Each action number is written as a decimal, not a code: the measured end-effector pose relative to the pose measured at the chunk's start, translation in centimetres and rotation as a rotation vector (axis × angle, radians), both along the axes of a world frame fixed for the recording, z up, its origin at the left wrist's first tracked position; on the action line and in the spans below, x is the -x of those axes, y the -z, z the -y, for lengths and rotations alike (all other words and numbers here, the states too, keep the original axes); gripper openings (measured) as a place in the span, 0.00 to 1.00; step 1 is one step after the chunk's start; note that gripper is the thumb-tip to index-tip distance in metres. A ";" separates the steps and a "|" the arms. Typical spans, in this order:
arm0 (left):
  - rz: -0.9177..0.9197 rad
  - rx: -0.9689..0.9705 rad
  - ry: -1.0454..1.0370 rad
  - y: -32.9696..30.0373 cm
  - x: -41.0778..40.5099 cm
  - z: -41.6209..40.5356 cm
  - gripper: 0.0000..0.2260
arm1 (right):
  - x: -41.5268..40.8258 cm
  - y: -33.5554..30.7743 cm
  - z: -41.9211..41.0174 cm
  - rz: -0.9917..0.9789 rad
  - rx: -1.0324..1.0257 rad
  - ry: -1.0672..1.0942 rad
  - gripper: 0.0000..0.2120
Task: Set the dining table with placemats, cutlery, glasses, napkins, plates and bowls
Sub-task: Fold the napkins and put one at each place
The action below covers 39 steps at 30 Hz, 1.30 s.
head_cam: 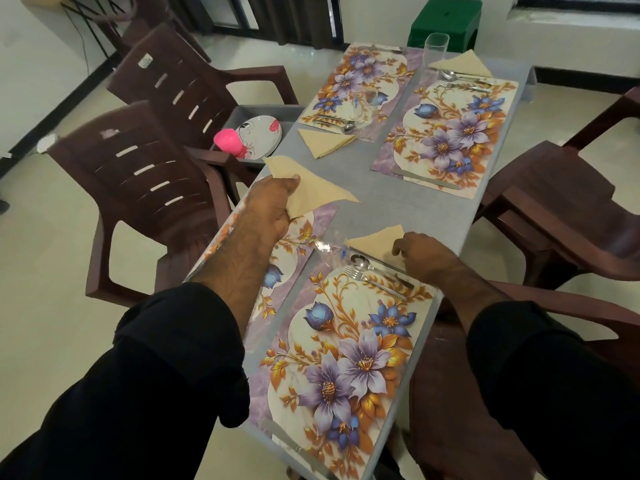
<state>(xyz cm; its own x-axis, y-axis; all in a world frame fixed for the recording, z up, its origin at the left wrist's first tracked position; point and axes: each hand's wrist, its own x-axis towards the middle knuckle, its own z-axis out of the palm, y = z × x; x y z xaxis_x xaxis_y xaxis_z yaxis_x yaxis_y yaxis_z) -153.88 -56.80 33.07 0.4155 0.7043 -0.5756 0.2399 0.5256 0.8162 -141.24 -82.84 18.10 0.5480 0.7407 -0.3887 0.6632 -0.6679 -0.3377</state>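
Napkin [311, 192], beige folded triangle, pinched in left hand [273, 206] grip

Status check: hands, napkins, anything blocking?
Left hand grips a napkin over the table. Right hand rests on the near napkin. Glass close between them.

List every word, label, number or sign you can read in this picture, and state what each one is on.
No text can be read anywhere in this view.
Sticker on the far chair back: pale label, too small and blurred to read.
Patch on the near chair back: a worn, whitish mark with no legible letters.
The placemats, the plates and the napkins show only patterns or plain colour.
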 end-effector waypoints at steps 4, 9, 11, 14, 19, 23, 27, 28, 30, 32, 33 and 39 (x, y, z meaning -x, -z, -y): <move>0.014 -0.014 -0.019 -0.6 0.6 -0.3 0.17 | 0.7 -0.6 -2.3 0.022 -0.080 -0.073 0.13; 0.017 -0.023 -0.018 -0.6 1.5 -0.8 0.14 | 0.9 -0.6 -5.2 0.054 0.022 -0.152 0.13; 0.013 -0.016 -0.022 -0.5 1.8 -0.9 0.11 | 0.8 -0.2 -5.7 0.057 0.042 -0.147 0.11; 0.020 -0.010 -0.026 -0.3 2.0 -1.0 0.13 | 0.7 0.6 -6.1 0.018 0.065 -0.148 0.11; 0.029 -0.009 -0.017 -0.1 1.7 -0.6 0.16 | 0.3 0.7 -5.9 -0.088 0.067 -0.093 0.25; 0.014 0.011 0.008 -0.6 1.2 0.5 0.15 | -0.4 -2.3 -4.0 -0.210 -0.148 0.158 0.25; 0.075 -0.009 0.145 -1.6 0.7 2.6 0.08 | -1.4 -4.3 -0.6 -0.454 -0.305 0.463 0.16; 0.081 -0.007 0.198 -2.0 0.7 3.3 0.07 | -1.2 -5.3 0.1 -0.522 -0.356 0.501 0.14; 0.089 -0.017 0.315 -2.7 1.3 4.8 0.09 | 0.2 -7.6 0.9 -0.624 -0.476 0.544 0.10; 0.104 -0.023 0.426 -3.4 2.7 6.1 0.12 | 2.6 -9.8 0.9 -0.747 -0.605 0.601 0.13; 0.112 -0.018 0.464 -3.8 3.4 6.4 0.12 | 3.5 -10.8 0.8 -0.834 -0.667 0.647 0.17; 0.081 -0.046 0.556 -4.5 9.9 6.7 0.10 | 9.3 -14.5 -0.6 -1.153 -0.864 0.775 0.25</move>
